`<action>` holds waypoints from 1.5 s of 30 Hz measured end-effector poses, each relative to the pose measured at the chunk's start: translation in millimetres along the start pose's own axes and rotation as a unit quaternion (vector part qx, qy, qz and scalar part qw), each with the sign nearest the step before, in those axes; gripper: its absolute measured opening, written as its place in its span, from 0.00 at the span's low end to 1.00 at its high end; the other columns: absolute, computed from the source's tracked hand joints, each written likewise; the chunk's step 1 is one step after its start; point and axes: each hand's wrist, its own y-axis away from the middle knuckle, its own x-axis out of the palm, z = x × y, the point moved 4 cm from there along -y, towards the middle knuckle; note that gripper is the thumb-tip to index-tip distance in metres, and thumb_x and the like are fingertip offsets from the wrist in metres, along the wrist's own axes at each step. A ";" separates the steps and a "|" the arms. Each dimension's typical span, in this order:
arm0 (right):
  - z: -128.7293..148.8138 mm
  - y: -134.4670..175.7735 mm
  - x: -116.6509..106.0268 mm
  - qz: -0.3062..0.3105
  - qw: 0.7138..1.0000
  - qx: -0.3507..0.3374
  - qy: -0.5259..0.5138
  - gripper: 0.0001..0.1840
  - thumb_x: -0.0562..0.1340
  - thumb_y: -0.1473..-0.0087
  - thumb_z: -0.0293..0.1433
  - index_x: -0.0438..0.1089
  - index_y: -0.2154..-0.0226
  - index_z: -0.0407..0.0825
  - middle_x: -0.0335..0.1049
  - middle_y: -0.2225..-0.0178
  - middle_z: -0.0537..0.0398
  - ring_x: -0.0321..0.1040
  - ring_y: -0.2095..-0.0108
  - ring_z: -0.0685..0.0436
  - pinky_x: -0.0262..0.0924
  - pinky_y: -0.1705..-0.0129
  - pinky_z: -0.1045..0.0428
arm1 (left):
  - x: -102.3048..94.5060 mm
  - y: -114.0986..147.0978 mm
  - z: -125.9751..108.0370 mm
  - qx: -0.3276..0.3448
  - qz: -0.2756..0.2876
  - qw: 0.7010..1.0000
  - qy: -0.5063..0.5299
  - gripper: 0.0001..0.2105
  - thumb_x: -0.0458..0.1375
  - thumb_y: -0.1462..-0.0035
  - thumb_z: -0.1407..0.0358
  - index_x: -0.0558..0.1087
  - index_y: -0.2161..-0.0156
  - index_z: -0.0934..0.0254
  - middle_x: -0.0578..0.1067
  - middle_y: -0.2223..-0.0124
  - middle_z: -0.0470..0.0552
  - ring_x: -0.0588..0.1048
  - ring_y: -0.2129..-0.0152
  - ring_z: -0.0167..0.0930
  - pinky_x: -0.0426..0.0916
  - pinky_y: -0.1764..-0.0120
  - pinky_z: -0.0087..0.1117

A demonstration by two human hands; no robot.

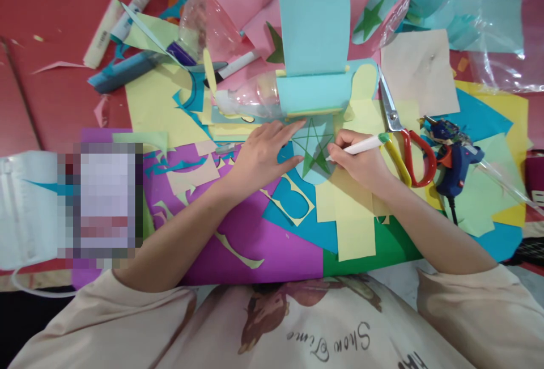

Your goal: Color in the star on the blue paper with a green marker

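Observation:
My right hand (pixel 359 162) pinches a white marker with a green end (pixel 365 143), its tip down at a small light blue paper piece (pixel 321 128). A five-pointed star (pixel 312 162) is drawn there in green lines, with its lower points filled in green. My left hand (pixel 266 151) lies on the left of this paper, fingers spread, thumb and forefinger at its edge. Just beyond my hands lies a toy plane made from a clear plastic bottle (pixel 250 100), wrapped in light blue paper with a broad light blue wing (pixel 314 23).
Scissors with red and yellow handles (pixel 410 153) lie right of my right hand, beside a blue glue gun (pixel 454 170). Purple card (pixel 255 244) and yellow scraps cover the near side. A blurred-out rectangle (pixel 104 199) is at left. Markers and green stars (pixel 370 20) lie farther back.

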 end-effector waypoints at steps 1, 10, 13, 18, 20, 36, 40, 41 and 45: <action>-0.3 0.1 0.6 0.008 1.000 0.004 -0.002 0.18 0.59 0.48 0.29 0.52 0.83 0.49 0.51 0.83 0.64 0.48 0.80 0.55 0.43 0.77 0.53 | 0.0 -0.1 -0.1 -0.001 0.001 1.000 0.000 0.25 0.54 0.40 0.58 0.63 0.39 0.65 0.72 0.60 0.54 0.70 0.61 0.37 0.66 0.54 0.40; 0.2 1.2 -0.3 0.004 1.000 0.006 -0.002 0.18 0.59 0.47 0.31 0.53 0.83 0.49 0.51 0.83 0.64 0.49 0.80 0.54 0.44 0.76 0.53 | 0.3 0.3 0.9 0.004 -0.006 1.000 0.004 0.25 0.55 0.40 0.58 0.63 0.40 0.65 0.72 0.60 0.54 0.71 0.61 0.36 0.67 0.54 0.40; 0.3 1.5 0.9 0.021 1.000 0.015 -0.004 0.17 0.59 0.49 0.29 0.52 0.83 0.49 0.50 0.83 0.64 0.47 0.80 0.54 0.42 0.77 0.53 | 0.5 0.4 1.1 0.004 -0.006 1.000 0.002 0.25 0.55 0.40 0.58 0.63 0.40 0.65 0.72 0.60 0.54 0.71 0.61 0.37 0.66 0.54 0.39; 0.5 1.9 1.8 0.031 0.999 0.020 -0.003 0.17 0.58 0.51 0.26 0.50 0.84 0.49 0.47 0.83 0.64 0.45 0.80 0.54 0.40 0.77 0.53 | 0.2 0.0 0.8 0.001 -0.004 1.000 0.010 0.25 0.55 0.41 0.58 0.63 0.40 0.65 0.72 0.59 0.55 0.71 0.60 0.37 0.66 0.53 0.40; 0.3 1.8 1.3 0.020 1.000 0.018 -0.012 0.17 0.58 0.49 0.28 0.51 0.83 0.49 0.48 0.83 0.64 0.47 0.80 0.54 0.42 0.77 0.53 | 0.3 0.0 0.9 0.000 -0.003 1.000 0.007 0.25 0.55 0.41 0.58 0.63 0.40 0.65 0.72 0.60 0.54 0.71 0.60 0.37 0.66 0.53 0.40; 0.8 2.8 3.9 0.052 0.998 0.007 0.037 0.19 0.56 0.53 0.26 0.44 0.83 0.50 0.40 0.83 0.64 0.39 0.79 0.55 0.35 0.77 0.52 | 0.3 0.2 0.8 0.002 -0.006 1.000 -0.004 0.25 0.55 0.41 0.58 0.63 0.40 0.64 0.72 0.59 0.53 0.71 0.61 0.36 0.66 0.53 0.39; 0.7 2.9 3.2 0.048 0.998 0.006 0.027 0.19 0.57 0.52 0.26 0.45 0.84 0.50 0.42 0.83 0.64 0.41 0.79 0.55 0.37 0.77 0.52 | 0.2 0.5 1.2 -0.001 -0.007 1.000 0.005 0.25 0.55 0.41 0.58 0.63 0.40 0.62 0.72 0.60 0.53 0.71 0.61 0.36 0.66 0.53 0.39; 1.2 2.9 2.8 0.043 0.999 0.008 0.015 0.18 0.58 0.51 0.27 0.48 0.84 0.49 0.46 0.84 0.64 0.43 0.79 0.54 0.39 0.77 0.52 | 0.2 0.5 1.3 -0.001 -0.007 1.000 0.006 0.25 0.55 0.41 0.57 0.63 0.40 0.62 0.72 0.60 0.53 0.71 0.61 0.36 0.66 0.53 0.39; 5.0 2.2 0.6 0.021 0.998 0.010 -0.062 0.18 0.60 0.46 0.35 0.58 0.83 0.49 0.58 0.83 0.62 0.53 0.80 0.54 0.46 0.77 0.53 | 0.7 0.8 1.3 0.005 -0.002 1.000 -0.005 0.26 0.55 0.40 0.57 0.62 0.39 0.65 0.73 0.59 0.55 0.72 0.59 0.38 0.66 0.52 0.40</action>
